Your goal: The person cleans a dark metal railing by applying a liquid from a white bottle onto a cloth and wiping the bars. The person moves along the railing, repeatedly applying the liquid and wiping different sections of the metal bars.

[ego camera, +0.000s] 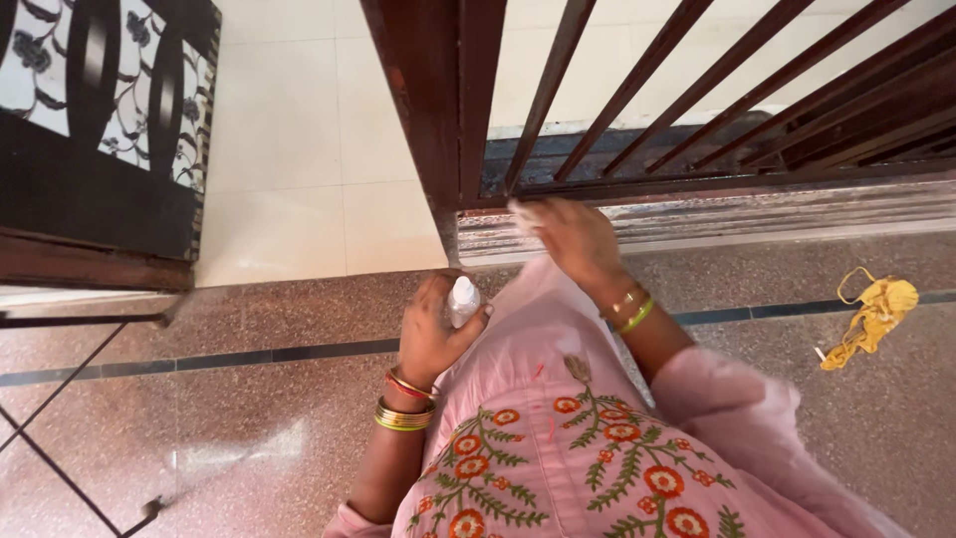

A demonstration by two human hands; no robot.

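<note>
left hand [430, 329] grips spray bottle [462, 301] upright | right hand [576, 239] on gate [637, 189]

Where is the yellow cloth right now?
In the head view, the yellow cloth lies on the speckled floor at far right, apart from the right hand, below the gate.

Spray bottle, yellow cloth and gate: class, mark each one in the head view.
spray bottle [463, 299], head view, on its white body, held in the left hand [430, 334]
yellow cloth [871, 314], head view, on its bunched middle, lying on the floor
gate [423, 110], head view, on its brown upright frame
</note>
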